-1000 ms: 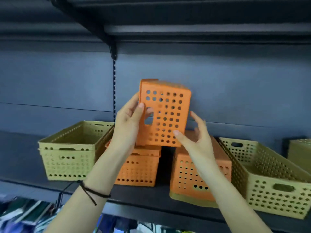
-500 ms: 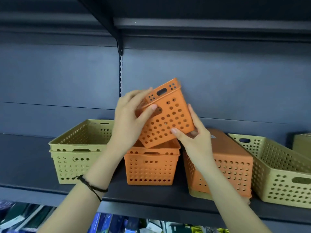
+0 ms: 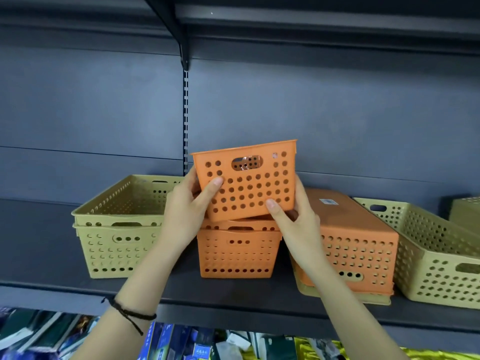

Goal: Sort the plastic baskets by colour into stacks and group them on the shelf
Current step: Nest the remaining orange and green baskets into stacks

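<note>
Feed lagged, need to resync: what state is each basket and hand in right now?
Held orange basket: upright, slightly tilted, just above the orange stack.
Orange stack: upright on the shelf, nested.
Upside-down orange basket: inverted over a green one.
Left green stack: upright, nested.
Right green basket: upright, empty.
Left hand: gripping held basket.
Right hand: gripping held basket.

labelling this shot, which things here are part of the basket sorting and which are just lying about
Part of the job: held orange basket, orange stack, upturned orange basket, yellow stack, yellow basket, shelf.

Lying about: packaged goods below, wrist cord.
</note>
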{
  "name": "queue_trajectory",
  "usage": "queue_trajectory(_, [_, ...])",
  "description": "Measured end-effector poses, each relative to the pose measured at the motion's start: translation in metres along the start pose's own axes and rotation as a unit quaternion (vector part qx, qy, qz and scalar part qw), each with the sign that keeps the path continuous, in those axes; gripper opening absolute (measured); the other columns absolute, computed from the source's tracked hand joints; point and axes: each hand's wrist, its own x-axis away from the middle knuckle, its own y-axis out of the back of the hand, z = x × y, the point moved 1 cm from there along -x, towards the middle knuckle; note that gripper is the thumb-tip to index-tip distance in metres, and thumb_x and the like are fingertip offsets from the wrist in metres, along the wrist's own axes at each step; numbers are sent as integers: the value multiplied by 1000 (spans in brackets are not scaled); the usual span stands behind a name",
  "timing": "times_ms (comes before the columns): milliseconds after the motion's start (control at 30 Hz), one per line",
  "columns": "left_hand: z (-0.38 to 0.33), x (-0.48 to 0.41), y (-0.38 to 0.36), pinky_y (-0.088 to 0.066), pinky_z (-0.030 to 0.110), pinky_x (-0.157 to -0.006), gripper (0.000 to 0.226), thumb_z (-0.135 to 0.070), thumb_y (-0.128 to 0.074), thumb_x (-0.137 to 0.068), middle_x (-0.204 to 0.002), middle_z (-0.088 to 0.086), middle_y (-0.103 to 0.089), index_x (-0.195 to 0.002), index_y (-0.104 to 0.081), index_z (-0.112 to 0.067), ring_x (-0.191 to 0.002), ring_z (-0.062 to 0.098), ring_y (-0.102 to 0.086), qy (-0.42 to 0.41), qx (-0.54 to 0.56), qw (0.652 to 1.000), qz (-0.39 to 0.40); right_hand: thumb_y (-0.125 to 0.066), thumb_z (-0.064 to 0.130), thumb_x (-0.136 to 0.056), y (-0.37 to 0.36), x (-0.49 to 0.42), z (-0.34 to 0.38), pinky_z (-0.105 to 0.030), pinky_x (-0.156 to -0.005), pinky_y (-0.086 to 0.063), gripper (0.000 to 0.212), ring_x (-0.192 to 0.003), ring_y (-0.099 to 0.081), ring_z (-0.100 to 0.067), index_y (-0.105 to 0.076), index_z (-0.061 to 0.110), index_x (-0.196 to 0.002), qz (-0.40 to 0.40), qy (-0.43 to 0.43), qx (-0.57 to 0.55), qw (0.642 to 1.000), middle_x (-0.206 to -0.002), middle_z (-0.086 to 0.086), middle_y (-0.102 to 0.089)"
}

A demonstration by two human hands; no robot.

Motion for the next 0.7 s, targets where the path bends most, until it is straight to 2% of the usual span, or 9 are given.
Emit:
queue_trajectory(67, [8,-3,3,-52,15,-75,29,-42,-52,-95,-97,-16,-71,-118,-60,-25,-89,-5,-67,3,-22,1000,10,-57,56,-87,-6,0,-4,-41,-105,-44,67,-125,-52,-6,-29,44,-146,7,-6,29,1000,-131,19,-59])
queue_trajectory(100, [11,-4,3,-53,20,-80,35,-45,-50,-95,-100,-15,-71,-122,-58,-26,-92,-2,-68,6,-24,1000,13,-56,58,-86,-8,1,-6,-44,-105,-44,68,-126,-51,-7,-28,44,-147,9,-10,27,1000,-132,18,-58])
queue_trajectory(167, [16,-7,1,-54,31,-89,43,-49,-47,-94,-107,-12,-71,-130,-54,-27,-99,3,-67,10,-26,999,18,-56,58,-85,-14,3,-10,-46,-105,-44,69,-126,-51,-7,-28,43,-147,12,-28,23,999,-133,17,-58])
queue_trajectory(267, [20,-9,-4,-50,32,-96,46,-44,-45,-97,-119,-9,-68,-140,-47,-28,-110,7,-63,14,-26,999,27,-55,63,-81,-16,6,-14,-47,-104,-45,72,-126,-51,-9,-28,44,-146,14,-50,32,998,-134,15,-57])
queue_trajectory(333, [20,-10,-6,-49,30,-95,45,-42,-44,-98,-120,-8,-68,-140,-47,-27,-110,7,-62,19,-25,999,27,-58,60,-82,-13,5,-13,-45,-105,-45,69,-126,-51,-8,-32,43,-145,13,-54,40,998,-133,16,-57])
queue_trajectory(467, [18,-11,-6,-47,22,-85,38,-36,-42,-100,-114,-10,-66,-134,-50,-22,-103,-1,-59,-17,-46,999,18,-69,32,-87,-9,-1,-6,-30,-103,-43,58,-120,-51,-2,-44,30,-140,4,-58,34,998,-123,22,-56])
queue_trajectory(567, [20,-12,-8,-41,11,-79,43,-37,-39,-101,-118,-10,-63,-141,-43,-22,-103,5,-59,-9,-49,998,30,-70,25,-86,-9,-4,0,-27,-101,-44,61,-117,-52,-1,-41,27,-141,13,-70,32,997,-123,17,-56])
queue_trajectory(700, [21,-8,-5,-47,17,-87,43,-38,-40,-100,-120,-8,-66,-139,-45,-21,-110,5,-61,-29,-35,998,34,-69,18,-87,-10,-3,0,-20,-96,-41,63,-104,-51,11,-39,27,-142,7,-89,22,996,-109,32,-51])
